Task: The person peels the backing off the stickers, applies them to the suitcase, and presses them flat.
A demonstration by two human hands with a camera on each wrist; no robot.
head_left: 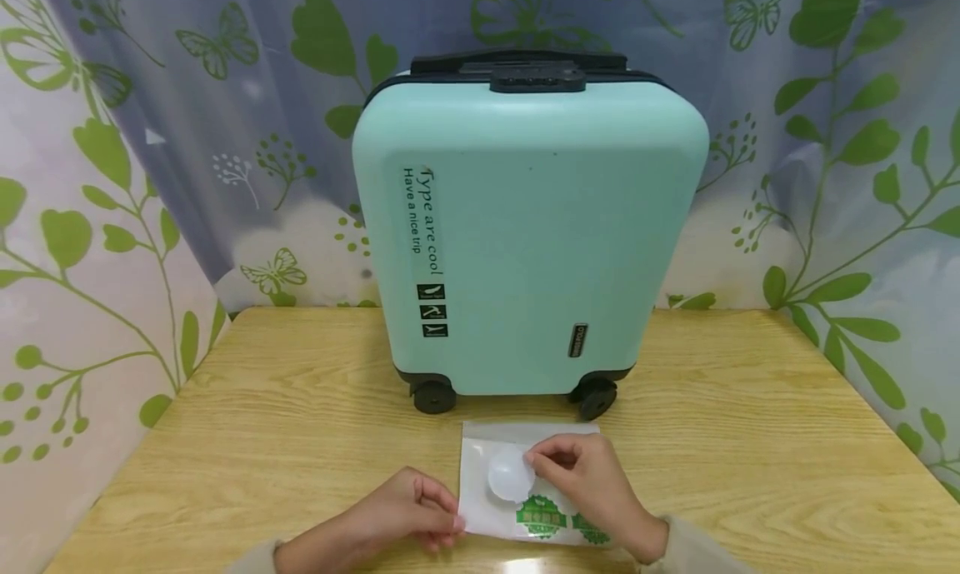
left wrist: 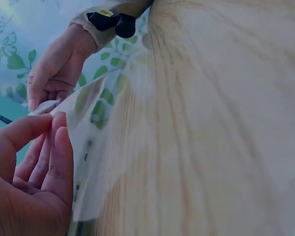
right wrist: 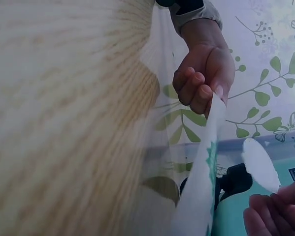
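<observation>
A flat white packet (head_left: 480, 507) with green round prints lies on the table in front of the suitcase. At its left edge, my left hand (head_left: 420, 507) pinches the packet between thumb and fingers; the right wrist view shows this packet (right wrist: 201, 172) edge-on. My right hand (head_left: 592, 482) pinches a thin white round pad (head_left: 511, 474) by its right rim, over the packet. Seen from the right wrist, the pad (right wrist: 259, 164) stands tilted and apart from the packet. In the left wrist view the left hand (left wrist: 36, 172) partly hides the pad.
A mint-green suitcase (head_left: 517, 241) with black wheels and a black top handle stands upright on the wooden table (head_left: 750, 441), just behind the packet. Curtains (head_left: 285, 182) with green leaves and butterflies hang behind and at both sides.
</observation>
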